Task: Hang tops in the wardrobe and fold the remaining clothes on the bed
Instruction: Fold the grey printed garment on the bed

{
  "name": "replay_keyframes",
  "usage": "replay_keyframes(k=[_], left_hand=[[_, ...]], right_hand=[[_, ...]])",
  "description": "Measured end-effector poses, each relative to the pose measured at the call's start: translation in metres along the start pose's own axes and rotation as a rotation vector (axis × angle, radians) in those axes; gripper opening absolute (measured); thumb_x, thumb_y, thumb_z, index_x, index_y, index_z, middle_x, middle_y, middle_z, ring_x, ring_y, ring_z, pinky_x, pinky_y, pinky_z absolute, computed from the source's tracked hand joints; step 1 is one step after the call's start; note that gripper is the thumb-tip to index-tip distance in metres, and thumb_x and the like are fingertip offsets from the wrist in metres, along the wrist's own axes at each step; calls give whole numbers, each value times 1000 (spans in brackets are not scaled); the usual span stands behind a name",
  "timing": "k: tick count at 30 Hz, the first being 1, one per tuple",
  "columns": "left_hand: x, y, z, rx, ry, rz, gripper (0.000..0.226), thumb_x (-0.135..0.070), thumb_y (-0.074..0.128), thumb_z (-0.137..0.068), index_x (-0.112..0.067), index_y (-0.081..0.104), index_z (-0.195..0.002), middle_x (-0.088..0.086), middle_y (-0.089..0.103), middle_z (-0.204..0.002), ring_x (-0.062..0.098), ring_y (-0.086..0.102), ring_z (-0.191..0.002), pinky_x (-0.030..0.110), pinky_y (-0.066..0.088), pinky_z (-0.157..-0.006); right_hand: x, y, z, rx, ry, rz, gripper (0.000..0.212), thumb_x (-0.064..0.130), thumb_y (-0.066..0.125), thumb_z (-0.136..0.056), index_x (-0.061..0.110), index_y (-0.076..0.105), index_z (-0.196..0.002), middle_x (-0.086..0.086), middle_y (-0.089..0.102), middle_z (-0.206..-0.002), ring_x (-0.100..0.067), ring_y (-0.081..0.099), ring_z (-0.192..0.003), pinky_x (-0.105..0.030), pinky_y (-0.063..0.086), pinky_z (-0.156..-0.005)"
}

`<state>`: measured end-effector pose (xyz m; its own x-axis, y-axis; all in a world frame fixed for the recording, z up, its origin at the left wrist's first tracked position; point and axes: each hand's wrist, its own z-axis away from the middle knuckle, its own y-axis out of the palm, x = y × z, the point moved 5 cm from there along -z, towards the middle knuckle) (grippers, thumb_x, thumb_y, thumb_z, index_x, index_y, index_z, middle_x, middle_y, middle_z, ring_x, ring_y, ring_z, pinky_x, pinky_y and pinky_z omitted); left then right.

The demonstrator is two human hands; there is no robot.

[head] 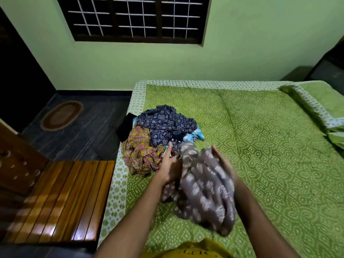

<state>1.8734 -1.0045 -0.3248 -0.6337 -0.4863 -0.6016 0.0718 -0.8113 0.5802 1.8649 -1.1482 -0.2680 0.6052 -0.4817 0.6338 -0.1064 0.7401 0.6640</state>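
1. Head view, setting: green walls enclose the room, with a dark barred window (137, 18) high on the far wall, an oval mat (62, 115) on the dark floor and a slatted wooden footboard (61, 200) at the left edge of the bed (270, 146).
2. Surface: we work on a green patterned bedsheet with a pale printed border; the sheet lies mostly flat, with a pillow (316, 101) at the far right.
3. Task items: the clothes pile (158, 138) sits near the bed's left edge, a navy print garment on top, a yellow floral one beside it and a black piece at the rim.
4. Held item: the grey printed garment (202, 185) is bunched between both hands, just in front of the pile and apparently lifted off the sheet; motion blur hides detail.
5. Hands: our left hand (170, 164) presses the cloth with fingers extended; our right hand (222, 161) appears to cup the far side, and we cannot tell its finger curl.
6. Procedure, as we judge it: we should shake the garment open, find the neckline or waistband and identify it as a top or not before choosing hanger or fold.
7. Caution: we should keep the trailing cloth away from the pile to avoid dragging other pieces off the edge.
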Motion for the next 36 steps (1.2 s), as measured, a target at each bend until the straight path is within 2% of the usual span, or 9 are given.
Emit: replay_keyframes(k=[3,5,8,10,12,15,24,30,36], left_hand=[[6,6,3,15,-28,-287,50,-27,52,-93,-2,43,-136,16,60,-116,24,62,-103,38,50,-91],[11,4,4,-27,-3,-241,27,-7,45,-95,4,54,-118,14,64,-92,16,62,-76,23,53,-66],[12,-7,8,-117,40,-90,20,-8,37,-100,0,55,-95,5,50,-73,11,45,-61,19,46,-54],[12,-13,11,-144,74,-53,17,-10,37,-100,-3,51,-93,3,44,-73,9,39,-61,21,43,-55],[16,-25,12,-189,85,-53,15,-9,37,-99,-3,50,-95,3,43,-75,9,39,-63,24,41,-58],[26,-42,10,-274,53,-102,17,-13,39,-99,-5,52,-93,0,44,-69,9,40,-57,21,37,-56],[98,-91,-11,-534,-243,-490,25,-9,51,-95,-11,56,-70,-8,53,-39,4,45,-33,15,33,-36],[125,-117,-66,-564,-288,-791,25,-9,55,-92,-11,57,-67,3,54,-62,13,45,-52,24,34,-55],[117,-111,-144,-538,-137,-1221,34,-26,61,-88,-9,57,-118,8,52,-124,23,54,-103,31,47,-86]], right_hand=[[-33,-42,-22,-400,152,-63,44,45,60,-87,2,50,-89,-14,60,-69,-22,60,-57,-34,54,-63],[-43,-38,-35,-357,261,-406,11,8,52,-91,1,46,-85,-12,50,-50,-15,46,-30,-21,40,-30],[-25,-20,-43,-110,183,-543,41,-28,70,-55,-9,59,-89,-4,44,-48,-11,36,-25,-18,28,-23],[-21,-23,-48,-94,142,-367,36,-15,74,-62,-4,62,-94,1,44,-49,-6,35,-28,-14,27,-26],[-31,-40,-49,-229,159,-246,11,3,50,-89,3,58,-96,4,45,-48,-4,35,-31,-13,29,-28],[-51,-78,-50,-392,221,-231,25,9,33,-98,6,55,-86,4,50,-46,-5,39,-31,-12,30,-30],[-128,-150,-40,-660,428,-137,40,9,37,-98,6,51,-60,-1,49,-40,-10,45,-30,-12,36,-33],[-167,-190,-69,-724,474,-168,38,7,39,-96,0,57,-63,-5,55,-43,-14,52,-33,-16,43,-36],[-193,-224,-109,-769,507,-171,37,37,52,-94,0,55,-93,-9,64,-65,-19,62,-48,-23,50,-39]])
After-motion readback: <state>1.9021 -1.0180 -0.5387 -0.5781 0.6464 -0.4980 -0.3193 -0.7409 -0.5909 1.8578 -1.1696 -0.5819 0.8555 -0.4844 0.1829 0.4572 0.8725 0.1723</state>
